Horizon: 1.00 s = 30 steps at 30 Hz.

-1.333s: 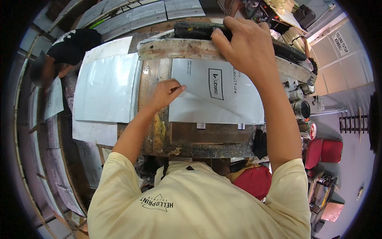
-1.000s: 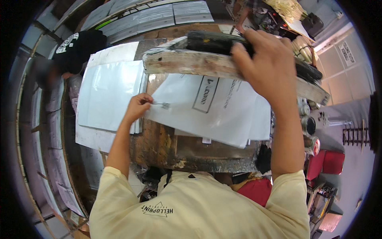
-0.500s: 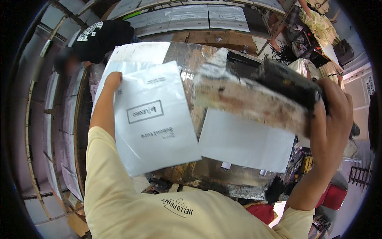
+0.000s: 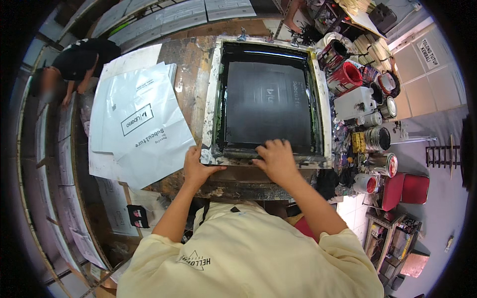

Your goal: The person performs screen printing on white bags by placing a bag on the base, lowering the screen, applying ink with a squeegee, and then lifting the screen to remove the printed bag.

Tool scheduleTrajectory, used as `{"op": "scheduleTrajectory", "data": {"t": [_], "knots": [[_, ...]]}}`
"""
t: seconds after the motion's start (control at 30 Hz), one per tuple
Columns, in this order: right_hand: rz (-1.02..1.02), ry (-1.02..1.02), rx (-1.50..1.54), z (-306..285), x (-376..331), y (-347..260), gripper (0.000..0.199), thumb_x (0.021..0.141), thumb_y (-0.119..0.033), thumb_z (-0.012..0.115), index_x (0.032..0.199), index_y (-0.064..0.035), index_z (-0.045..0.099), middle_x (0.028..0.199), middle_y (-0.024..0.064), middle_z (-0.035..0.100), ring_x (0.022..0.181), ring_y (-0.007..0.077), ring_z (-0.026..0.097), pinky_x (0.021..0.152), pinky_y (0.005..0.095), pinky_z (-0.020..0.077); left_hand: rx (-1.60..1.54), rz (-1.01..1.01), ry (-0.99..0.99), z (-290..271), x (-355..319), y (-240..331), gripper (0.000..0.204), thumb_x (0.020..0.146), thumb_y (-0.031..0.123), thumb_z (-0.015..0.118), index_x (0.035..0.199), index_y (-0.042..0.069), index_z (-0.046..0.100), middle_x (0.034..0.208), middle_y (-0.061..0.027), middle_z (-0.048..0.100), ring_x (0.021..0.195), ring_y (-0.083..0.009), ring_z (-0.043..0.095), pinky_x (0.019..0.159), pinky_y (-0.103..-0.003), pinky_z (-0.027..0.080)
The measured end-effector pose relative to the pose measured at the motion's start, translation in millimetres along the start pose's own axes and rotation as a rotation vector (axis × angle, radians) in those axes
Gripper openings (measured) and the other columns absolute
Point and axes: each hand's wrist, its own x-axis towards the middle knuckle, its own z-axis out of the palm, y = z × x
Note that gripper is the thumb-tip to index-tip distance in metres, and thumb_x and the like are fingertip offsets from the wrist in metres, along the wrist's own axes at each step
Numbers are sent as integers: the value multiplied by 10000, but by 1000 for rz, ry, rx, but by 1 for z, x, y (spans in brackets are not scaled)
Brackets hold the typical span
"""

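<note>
A screen printing frame (image 4: 210, 111) with pale edges lies flat on the worktable, dark ink along its inner borders. Faint lettering shows on its grey mesh (image 4: 258, 107). My right hand (image 4: 279, 161) is at the near end of the frame, fingers curled over a dark bar that looks like a squeegee (image 4: 236, 152); its grip is partly hidden. My left hand (image 4: 198, 170) rests against the frame's near left corner, thumb stretched out from the fingers. Left of it, printed white plastic bags (image 4: 141, 119) lie in a loose, overlapping pile.
Ink-stained cans and tubs, among them a red bucket (image 4: 346, 77) and a white jug (image 4: 354, 103), crowd the right side. A red chair (image 4: 415, 188) stands beyond them. Racks (image 4: 52, 198) of white sheets line the left, where another person (image 4: 82, 62) bends over.
The raised frame has come down flat over the white sheet. My left hand has let go of the bag, now on the pile, and moved to the frame's corner. My view has shifted right.
</note>
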Motion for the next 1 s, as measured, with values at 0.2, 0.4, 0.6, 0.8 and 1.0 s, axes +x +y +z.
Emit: {"op": "scheduleTrajectory", "data": {"t": [0.2, 0.4, 0.6, 0.8, 1.0], "knots": [[-74, 84, 38, 90, 9, 19, 573, 798, -331, 851, 1287, -102, 659, 1133, 110, 649, 1068, 322, 611, 977, 534, 535, 327, 89, 10, 27, -3, -29, 1047, 503, 621, 944, 1355, 81, 663, 1081, -118, 569, 1021, -329, 521, 922, -471, 412], [-56, 240, 5, 77, 180, 103, 528, 763, -288, 867, 1215, -112, 657, 1101, 94, 630, 1064, 328, 609, 910, 498, 542, 293, 117, -71, 29, -11, -52, 1187, 528, 642, 897, 1497, 37, 576, 1044, -121, 531, 978, -352, 489, 893, -479, 376], [-114, 143, -47, 27, 319, 185, 349, 944, -454, 702, 1052, -124, 672, 966, 83, 676, 965, 321, 693, 763, 470, 569, 252, 173, -4, 15, -5, -35, 1165, 571, 648, 908, 1498, 24, 576, 1049, -131, 606, 1009, -344, 560, 925, -476, 417], [-72, 171, -79, 25, 307, 184, 393, 964, -488, 674, 1073, -112, 695, 995, 129, 701, 979, 351, 704, 787, 500, 564, -112, 23, -150, 4, -4, -22, 1109, 570, 493, 1005, 1450, -28, 575, 1049, -171, 754, 948, -372, 726, 823, -443, 555], [-90, 154, 50, 16, 147, 85, 349, 924, -408, 738, 1026, -97, 617, 934, 126, 668, 914, 360, 696, 742, 494, 560, -285, -108, -115, -6, -7, -8, 903, 588, 314, 1034, 1332, -15, 644, 1047, -146, 773, 978, -313, 744, 882, -402, 568]]}}
